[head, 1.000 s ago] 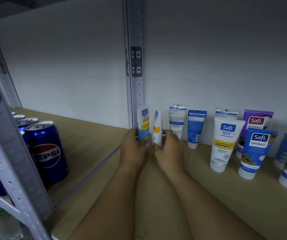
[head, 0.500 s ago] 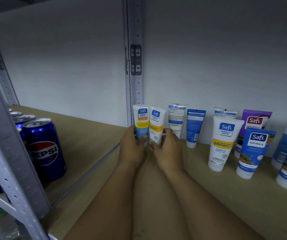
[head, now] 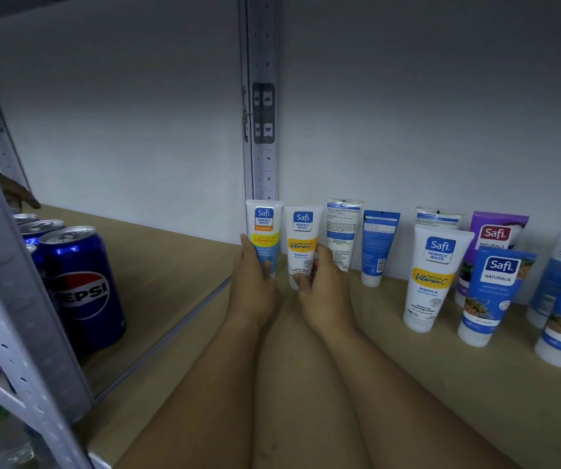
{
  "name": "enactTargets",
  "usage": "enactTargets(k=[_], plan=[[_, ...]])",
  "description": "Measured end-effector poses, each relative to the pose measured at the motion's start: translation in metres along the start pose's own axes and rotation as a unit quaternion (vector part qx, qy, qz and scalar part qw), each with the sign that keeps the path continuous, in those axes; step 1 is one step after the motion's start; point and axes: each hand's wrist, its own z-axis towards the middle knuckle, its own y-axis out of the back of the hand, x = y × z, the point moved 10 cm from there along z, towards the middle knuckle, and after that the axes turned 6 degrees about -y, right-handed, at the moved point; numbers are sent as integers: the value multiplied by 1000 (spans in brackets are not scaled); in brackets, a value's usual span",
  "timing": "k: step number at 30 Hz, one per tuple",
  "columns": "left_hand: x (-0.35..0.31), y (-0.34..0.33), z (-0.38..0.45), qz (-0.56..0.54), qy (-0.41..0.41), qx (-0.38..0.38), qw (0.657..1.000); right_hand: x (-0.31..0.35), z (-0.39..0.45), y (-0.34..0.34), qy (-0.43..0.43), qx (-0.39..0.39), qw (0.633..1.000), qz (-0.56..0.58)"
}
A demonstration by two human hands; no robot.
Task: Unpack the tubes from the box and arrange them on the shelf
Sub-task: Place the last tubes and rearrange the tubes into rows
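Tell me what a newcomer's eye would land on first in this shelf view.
Two bare hands meet mid-shelf: the left hand grips a blue-bottomed Safi tube, the right hand a white Vitamin C tube, both upright by the metal upright. Bright Pepsi cans stand far left; more Safi tubes line the wall right.

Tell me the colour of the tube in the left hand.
White at the top, yellow band, light blue below, on the tube in the left hand; head view.
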Motion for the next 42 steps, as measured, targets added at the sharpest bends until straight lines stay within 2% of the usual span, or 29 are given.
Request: enactTargets(k=[12,15,17,19,21,23,26,29,36,42], plan=[[-10,8,-7,-48,-5,-35,998,-1,-2,4,-6,-7,999,33],[-22,16,-21,-69,12,-65,995,-6,-8,11,-36,-9,999,36],[-37,24,-33,-70,-8,-99,993,-10,-12,21,-48,-23,998,23],[-54,32,-44,-65,-33,-147,986,-14,-18,35,-60,-50,997,-3],[-69,25,-56,-89,-23,-169,981,-18,-27,55,-79,-101,991,-32],[-83,5,-68,-105,-7,-155,982,-22,-35,71,-100,-138,984,-55],[-92,-28,-76,-95,16,-95,991,-30,-36,79,-131,-155,976,-75],[-88,-43,-70,-62,22,-61,996,-34,-33,83,-125,-182,975,-31],[-76,-70,-47,-51,7,-3,999,-49,-13,83,-132,-175,976,2],[-75,-90,-26,-63,-1,37,997,-54,6,85,-118,-202,972,-40]])
